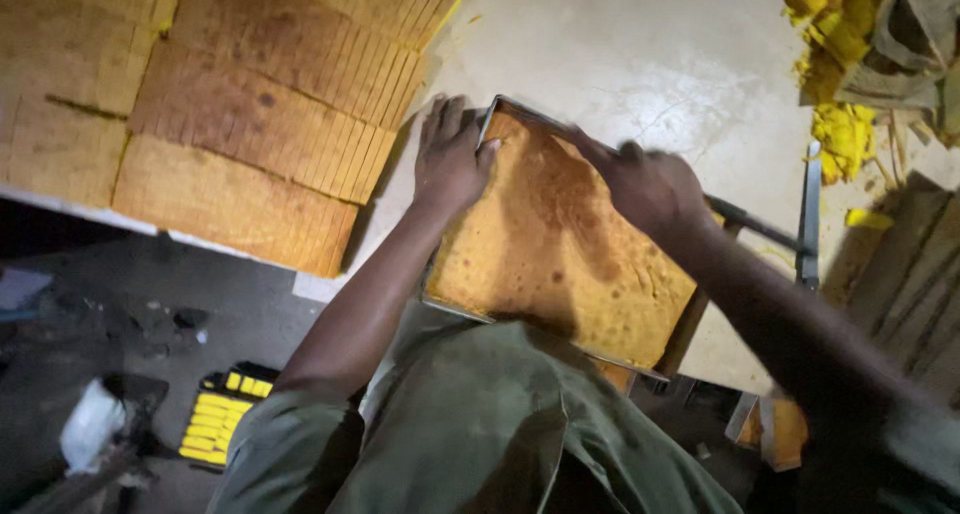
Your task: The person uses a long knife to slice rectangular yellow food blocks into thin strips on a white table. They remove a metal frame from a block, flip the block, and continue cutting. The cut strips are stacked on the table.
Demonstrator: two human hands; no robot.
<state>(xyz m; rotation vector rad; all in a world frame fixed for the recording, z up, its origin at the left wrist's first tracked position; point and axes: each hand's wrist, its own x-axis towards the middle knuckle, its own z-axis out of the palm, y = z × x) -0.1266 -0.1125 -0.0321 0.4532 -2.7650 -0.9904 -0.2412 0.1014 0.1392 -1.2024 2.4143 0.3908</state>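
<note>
Golden-brown slab: flat sponge cake sheet [560, 264] lies in its shallow rectangular metal tray [455, 309] on the pale bench [640, 64].
Left hand [450, 159]: grip open, palm pressing the tray's far corner.
Right hand [645, 184]: blurred, grip unclear.
Advice: brace the tray, work evenly along the edge.

**Small bakery work area**

A pale, worn worktable [640, 64] carries browned sheet cakes [260, 114] scored into narrow slices, left of a metal baking tray [455, 309] holding another uncut slab. Yellow cake trimmings [840, 124] lie heaped right of the tray; below the table's edge is a dark, littered floor [120, 304].
</note>
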